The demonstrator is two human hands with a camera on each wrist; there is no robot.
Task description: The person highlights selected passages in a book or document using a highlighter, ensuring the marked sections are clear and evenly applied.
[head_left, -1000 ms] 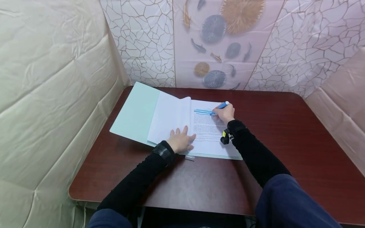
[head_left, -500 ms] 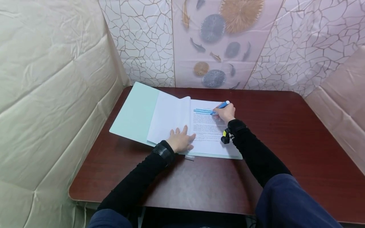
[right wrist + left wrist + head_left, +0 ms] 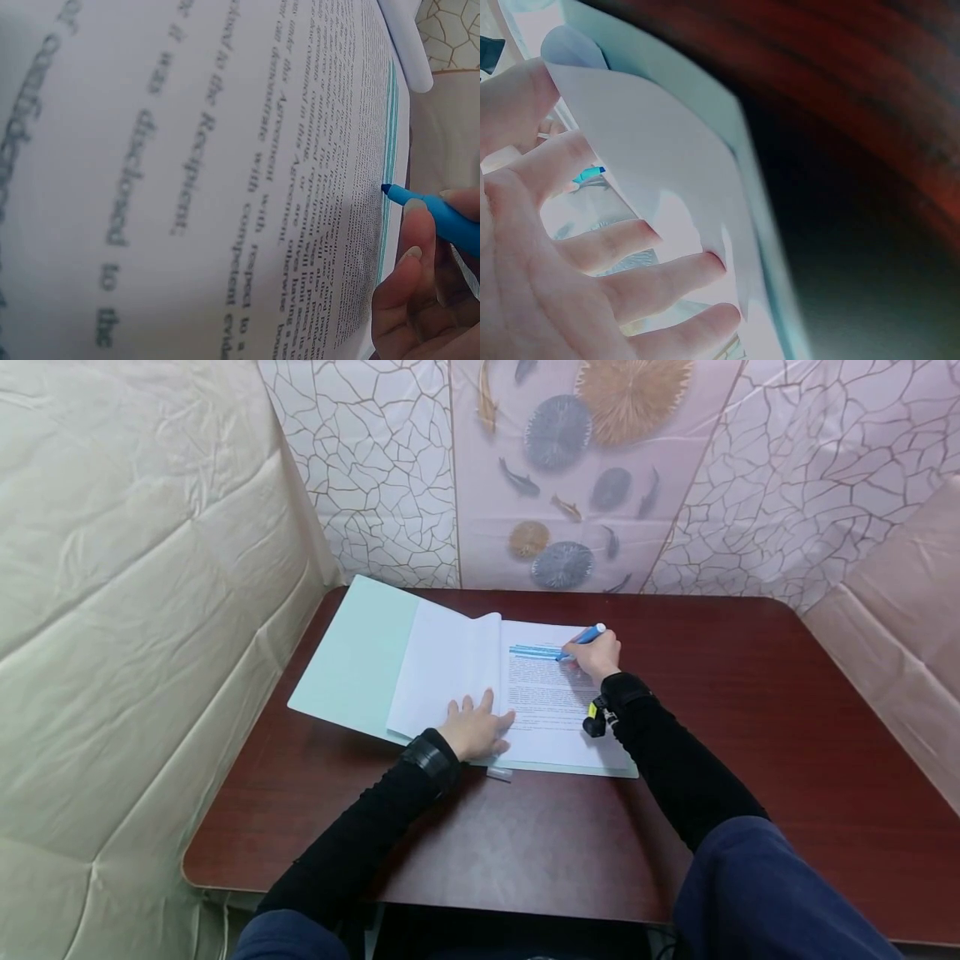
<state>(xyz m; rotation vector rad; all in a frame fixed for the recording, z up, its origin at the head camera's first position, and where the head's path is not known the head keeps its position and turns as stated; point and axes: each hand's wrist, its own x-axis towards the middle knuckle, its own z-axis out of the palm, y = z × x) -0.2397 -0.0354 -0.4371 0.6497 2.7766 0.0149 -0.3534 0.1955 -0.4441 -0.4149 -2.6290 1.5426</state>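
A pale green folder (image 3: 352,652) lies open on the table, holding white sheets. My right hand (image 3: 596,657) pinches a blue marker (image 3: 588,634), its tip at the printed page (image 3: 536,702) near the upper lines. Blue strokes (image 3: 533,652) run across the text there; the right wrist view shows the dark marker tip (image 3: 385,189) right at these stripes. With fingers spread, my left hand (image 3: 474,729) rests on the turned-over sheet (image 3: 450,660) and the lower fold. In the left wrist view the fingers (image 3: 664,285) lie extended along the curved paper.
A small translucent cap-like piece (image 3: 499,774) lies at the folder's lower edge, beside my left hand. The dark red-brown table (image 3: 750,718) extends to both sides. A patterned sheet (image 3: 555,477) hangs behind it, and a cream cover (image 3: 150,610) stands at the left.
My right hand and the marker have shifted very slightly to the right along the line. The left hand stays in place on the paper.
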